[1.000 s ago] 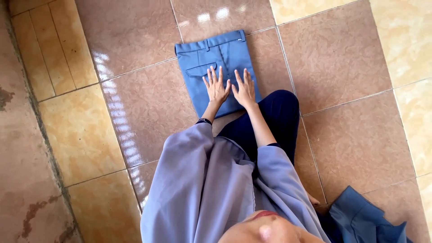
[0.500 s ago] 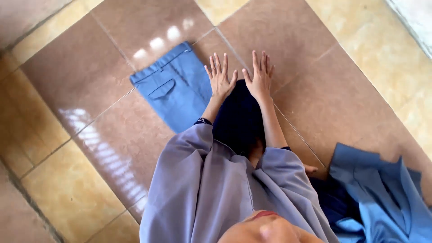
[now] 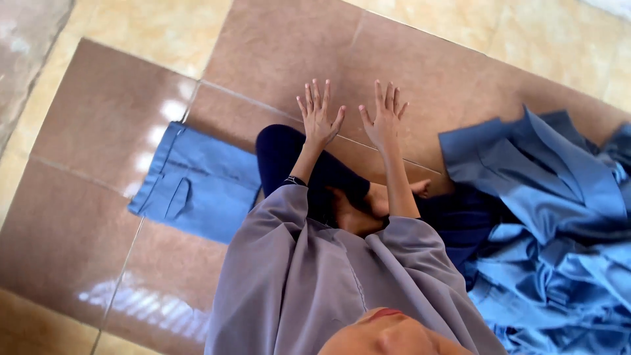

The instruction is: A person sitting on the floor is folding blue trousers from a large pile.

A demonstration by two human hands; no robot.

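Both arms reach forward over my crossed legs. My left hand point(image 3: 319, 115) is open with fingers spread, hovering above the brown floor tile and holding nothing. My right hand point(image 3: 383, 117) is beside it, also open and empty, fingers apart. A folded pair of blue trousers point(image 3: 197, 184) lies flat on the floor to my left, its back pocket showing, apart from both hands. A heap of unfolded blue garments point(image 3: 552, 223) lies to my right, nearer the right hand but not touched.
I sit cross-legged in dark trousers point(image 3: 289, 158) and grey sleeves on a glossy brown and tan tiled floor point(image 3: 98, 105). My bare foot point(image 3: 394, 194) shows under my right forearm. Sun glare marks the tiles at the left.
Both hands have left the folded trousers and swung to the right. The folded trousers now lie off to my left, and the blue heap has come further into view.
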